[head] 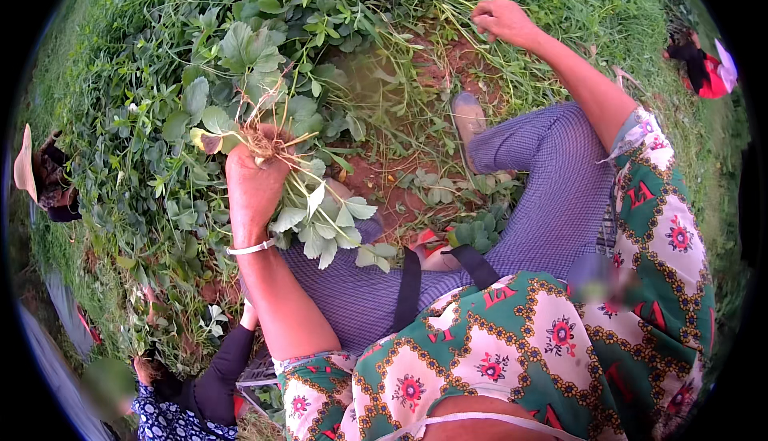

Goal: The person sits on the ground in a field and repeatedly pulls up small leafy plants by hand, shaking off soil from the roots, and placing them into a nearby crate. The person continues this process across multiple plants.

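Observation:
My left hand (pixel 259 168) is closed around a bunch of uprooted plants that look like strawberry seedlings. Their brown roots (pixel 264 141) stick up above the fist, and their toothed leaves (pixel 321 231) hang down towards my left leg. Farther out on the right, my right hand (pixel 504 21) is over long grass stems (pixel 447 6) at the edge of a patch of reddish soil (pixel 444 60). Its fingers are curled; whether a stem is between them cannot be made out. More cut or pulled leaves (pixel 480 228) lie between my legs.
Dense green plants (pixel 198 99) cover the ground ahead and to the left. A co-worker in a straw hat (pixel 27 165) is at the far left; another in a blue patterned top (pixel 174 414) is at lower left. People (pixel 702 66) are also at upper right. Black straps (pixel 411 288) cross my lap.

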The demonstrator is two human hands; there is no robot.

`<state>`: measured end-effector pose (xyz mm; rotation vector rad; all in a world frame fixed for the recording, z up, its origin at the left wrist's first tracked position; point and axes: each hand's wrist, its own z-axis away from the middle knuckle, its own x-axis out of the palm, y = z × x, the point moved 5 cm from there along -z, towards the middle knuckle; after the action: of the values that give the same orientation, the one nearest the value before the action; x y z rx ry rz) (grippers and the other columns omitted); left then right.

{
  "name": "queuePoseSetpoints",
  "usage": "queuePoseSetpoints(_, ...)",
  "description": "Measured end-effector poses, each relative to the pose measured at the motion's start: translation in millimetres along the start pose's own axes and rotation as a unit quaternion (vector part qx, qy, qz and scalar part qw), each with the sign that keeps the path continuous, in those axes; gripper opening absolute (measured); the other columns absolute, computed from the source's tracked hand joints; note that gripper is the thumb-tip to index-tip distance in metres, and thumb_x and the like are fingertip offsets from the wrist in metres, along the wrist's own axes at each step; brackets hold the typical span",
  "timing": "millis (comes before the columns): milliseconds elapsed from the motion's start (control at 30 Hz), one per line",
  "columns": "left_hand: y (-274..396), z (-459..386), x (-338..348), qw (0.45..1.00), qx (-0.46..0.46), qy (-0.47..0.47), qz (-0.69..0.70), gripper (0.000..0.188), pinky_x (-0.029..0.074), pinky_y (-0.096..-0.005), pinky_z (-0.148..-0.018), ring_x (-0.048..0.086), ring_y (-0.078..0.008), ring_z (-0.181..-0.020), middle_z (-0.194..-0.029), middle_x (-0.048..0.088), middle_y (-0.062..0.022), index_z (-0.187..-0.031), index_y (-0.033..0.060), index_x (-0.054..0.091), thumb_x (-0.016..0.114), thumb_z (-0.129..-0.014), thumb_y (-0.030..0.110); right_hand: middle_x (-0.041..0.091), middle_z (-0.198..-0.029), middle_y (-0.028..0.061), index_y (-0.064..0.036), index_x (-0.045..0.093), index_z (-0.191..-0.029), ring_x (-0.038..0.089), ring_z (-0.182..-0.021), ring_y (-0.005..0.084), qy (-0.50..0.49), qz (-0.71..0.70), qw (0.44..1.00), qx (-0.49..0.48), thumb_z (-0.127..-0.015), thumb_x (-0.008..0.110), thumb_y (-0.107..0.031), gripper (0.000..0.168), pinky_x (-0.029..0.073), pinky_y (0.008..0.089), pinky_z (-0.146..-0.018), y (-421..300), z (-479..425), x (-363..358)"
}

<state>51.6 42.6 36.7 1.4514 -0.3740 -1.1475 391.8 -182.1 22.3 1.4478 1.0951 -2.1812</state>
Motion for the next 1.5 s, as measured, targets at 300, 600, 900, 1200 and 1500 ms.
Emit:
queuePoseSetpoints(300,-8,-35,29,0.999,-0.026,-0.004,-0.026,0.014,0.044,-0.0268,-0.059,0.056,-0.0151,-0.061,-0.067,0.059,-0.0091,-0.078,0.0002,0.057,0.056,-0.064,-0.002,0.055,-0.060,0.0109,0.004,0.055,-0.081,0.054,-0.042,0.0179,0.058,-0.471,0.816,0.329,-0.075,0.056,-0.015,0.020,0.041,0.0287,-0.040,-2,-98,248)
queuePoseSetpoints(600,1,-75,50,0.996,-0.053,-0.060,-0.028,0.012,0.043,-0.0249,-0.057,0.056,-0.0124,-0.060,-0.065,0.059,-0.0073,-0.078,0.0004,0.059,0.055,-0.067,-0.001,0.060,-0.068,0.0166,0.005,0.057,-0.078,0.060,-0.052,0.0251,-0.162,-0.271,0.924,0.215,-0.072,0.049,-0.006,0.015,0.047,0.0330,-0.051,-16,-19,275)
queuePoseSetpoints(900,11,-91,54,0.997,-0.051,-0.057,-0.021,0.011,0.043,-0.0239,-0.055,0.054,-0.0112,-0.059,-0.064,0.058,-0.0068,-0.078,-0.0003,0.058,0.054,-0.067,-0.002,0.061,-0.075,0.0153,-0.004,0.062,-0.070,0.060,-0.070,0.0292,-0.259,0.291,0.921,-0.011,-0.065,0.053,-0.010,0.011,0.049,0.0376,-0.060,108,-52,149)
queuePoseSetpoints(1200,7,-97,59,0.995,-0.078,-0.058,-0.027,0.013,0.044,-0.0245,-0.059,0.055,-0.0116,-0.062,-0.067,0.060,-0.0075,-0.079,-0.0003,0.058,0.055,-0.067,-0.002,0.060,-0.097,0.0075,-0.005,0.060,-0.091,0.061,-0.074,0.0298,-0.476,0.061,0.815,0.325,-0.070,0.063,-0.035,0.037,0.047,0.0402,-0.062,152,-113,74)
queuePoseSetpoints(1500,-3,-104,66,0.987,-0.126,-0.090,-0.031,0.016,0.045,-0.0246,-0.061,0.057,-0.0117,-0.065,-0.070,0.061,-0.0077,-0.080,0.0000,0.059,0.055,-0.065,-0.004,0.060,-0.079,0.0099,-0.011,0.060,-0.074,0.052,-0.089,0.0261,-0.080,0.331,0.934,-0.107,-0.070,0.047,-0.014,0.014,0.036,0.0447,-0.080,10,-220,141)
